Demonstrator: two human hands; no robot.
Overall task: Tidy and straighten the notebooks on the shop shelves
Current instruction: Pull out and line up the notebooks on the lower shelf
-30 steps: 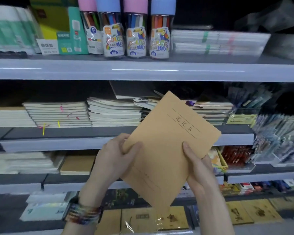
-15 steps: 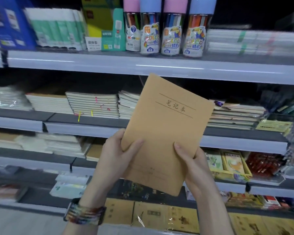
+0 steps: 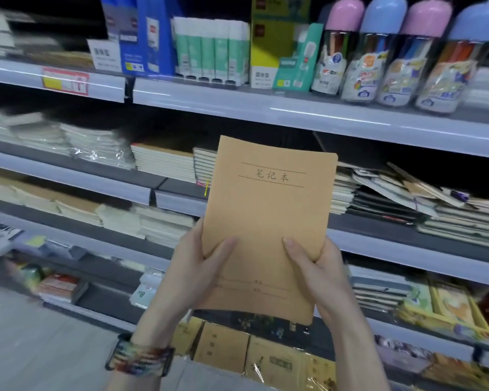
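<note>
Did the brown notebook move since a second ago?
Yes. The brown notebook turned from tilted to nearly upright and shifted left: it was below the marker tubs, and now sits left of them.

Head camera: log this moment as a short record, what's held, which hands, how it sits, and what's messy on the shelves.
held: brown notebook
hands: left hand and right hand grip its lower half, thumbs on cover
pose: upright, cover facing camera
messy: slumped notebook pile on shelf at right
</note>
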